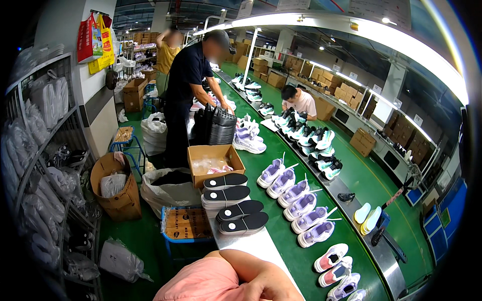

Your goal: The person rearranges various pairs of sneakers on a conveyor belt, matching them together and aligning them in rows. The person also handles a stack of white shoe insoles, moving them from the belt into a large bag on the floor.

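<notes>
A pink sleeve [198, 281] and a bare bent arm [263, 273] of mine come in at the lower edge, beside the metal bench [273, 256]. No fingers of either hand show clearly, so what my hands hold is hidden. Closest to the arm are black insoles [244, 223], banded in pairs, with stacked insoles [226, 194] behind them. A row of white and lavender sneakers [305, 205] stands on the green conveyor belt [281, 228] to the right. Pink-lined sneakers [335, 271] stand nearer on it.
An open carton [216, 165] sits behind the insoles. Beyond it a co-worker [193, 85] grips black trays [216, 125]. Black and mint sneakers [311, 135] and pale yellow insoles [370, 219] line the metal ledge [359, 200]. A stool [186, 223] and shelving [47, 165] stand left.
</notes>
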Motion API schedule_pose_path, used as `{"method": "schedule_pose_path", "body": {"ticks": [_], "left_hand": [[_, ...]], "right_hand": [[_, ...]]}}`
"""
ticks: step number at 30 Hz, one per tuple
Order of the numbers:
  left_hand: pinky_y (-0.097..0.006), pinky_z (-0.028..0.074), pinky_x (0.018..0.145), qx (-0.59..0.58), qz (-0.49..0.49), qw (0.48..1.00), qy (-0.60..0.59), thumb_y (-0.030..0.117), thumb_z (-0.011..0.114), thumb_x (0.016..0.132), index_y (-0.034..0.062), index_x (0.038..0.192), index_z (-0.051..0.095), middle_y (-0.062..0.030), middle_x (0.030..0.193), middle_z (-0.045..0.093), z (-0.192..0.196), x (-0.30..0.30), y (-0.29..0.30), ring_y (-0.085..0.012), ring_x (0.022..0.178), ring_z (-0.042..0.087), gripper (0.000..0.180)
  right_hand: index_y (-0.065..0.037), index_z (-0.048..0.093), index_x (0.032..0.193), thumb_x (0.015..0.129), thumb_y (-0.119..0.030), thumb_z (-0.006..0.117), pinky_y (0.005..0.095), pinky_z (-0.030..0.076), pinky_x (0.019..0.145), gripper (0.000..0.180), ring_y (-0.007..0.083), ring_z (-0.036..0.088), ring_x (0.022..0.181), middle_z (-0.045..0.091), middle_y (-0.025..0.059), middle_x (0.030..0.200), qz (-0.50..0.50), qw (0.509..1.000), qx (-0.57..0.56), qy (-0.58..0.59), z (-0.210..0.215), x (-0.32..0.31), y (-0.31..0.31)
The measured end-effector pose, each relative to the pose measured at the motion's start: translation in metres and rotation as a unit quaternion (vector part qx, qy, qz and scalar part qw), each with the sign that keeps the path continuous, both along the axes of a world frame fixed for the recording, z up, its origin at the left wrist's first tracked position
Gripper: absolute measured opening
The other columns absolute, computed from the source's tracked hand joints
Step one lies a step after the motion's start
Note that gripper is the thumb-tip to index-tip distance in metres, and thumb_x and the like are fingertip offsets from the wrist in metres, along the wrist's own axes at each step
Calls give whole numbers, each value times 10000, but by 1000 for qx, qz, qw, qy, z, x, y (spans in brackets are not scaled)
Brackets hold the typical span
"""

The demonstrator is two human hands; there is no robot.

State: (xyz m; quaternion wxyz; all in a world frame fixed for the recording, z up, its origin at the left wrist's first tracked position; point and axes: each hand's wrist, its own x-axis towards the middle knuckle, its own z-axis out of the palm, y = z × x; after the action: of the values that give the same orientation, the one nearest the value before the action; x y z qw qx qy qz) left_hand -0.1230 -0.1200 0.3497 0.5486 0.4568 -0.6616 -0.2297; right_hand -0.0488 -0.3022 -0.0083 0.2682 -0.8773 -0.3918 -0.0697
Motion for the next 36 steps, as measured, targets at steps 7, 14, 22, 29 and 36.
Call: {"method": "schedule_pose_path", "body": {"ticks": [7, 14, 22, 29, 36], "left_hand": [[-332, 401, 676, 3, -10, 1000, 0, 179, 479, 814, -40, 948, 507, -142, 823, 550, 0, 0, -17, -233, 751, 516, 258], [-331, 403, 675, -7, -17, 1000, 12, 183, 475, 819, -43, 955, 503, -145, 826, 549, -10, 7, -19, -232, 752, 516, 265], [-330, 404, 674, -28, -29, 999, 24, 188, 471, 825, -46, 964, 498, -148, 829, 548, -7, 4, -46, -232, 754, 516, 274], [-329, 405, 673, -46, -38, 998, 34, 192, 467, 830, -49, 972, 493, -151, 832, 546, -5, 9, -80, -232, 755, 516, 281], [-328, 407, 673, -93, -57, 993, 54, 196, 464, 835, -52, 980, 489, -155, 835, 545, -6, 14, -108, -232, 757, 515, 288]], "right_hand": [[24, 460, 1055, 790, -158, 475, 478, 276, 886, 322, 390, 349, 1080, 403, 236, 1154, -1, 999, -34, 21, 7, -3, -13], [24, 451, 1079, 793, -165, 474, 477, 255, 906, 343, 379, 334, 1102, 393, 237, 1166, 1, 1000, -2, 8, 2, -5, -18], [9, 469, 1050, 774, -171, 488, 473, 267, 896, 330, 370, 355, 1085, 415, 222, 1142, -3, 1000, 4, 3, 3, -8, -28], [-6, 488, 1022, 755, -177, 503, 469, 279, 885, 317, 361, 376, 1067, 436, 207, 1119, -4, 1000, 13, -1, 3, -11, -32], [-21, 506, 993, 736, -183, 518, 466, 291, 874, 304, 353, 396, 1049, 457, 191, 1095, -11, 1000, 17, -9, 5, -7, -30]]}}
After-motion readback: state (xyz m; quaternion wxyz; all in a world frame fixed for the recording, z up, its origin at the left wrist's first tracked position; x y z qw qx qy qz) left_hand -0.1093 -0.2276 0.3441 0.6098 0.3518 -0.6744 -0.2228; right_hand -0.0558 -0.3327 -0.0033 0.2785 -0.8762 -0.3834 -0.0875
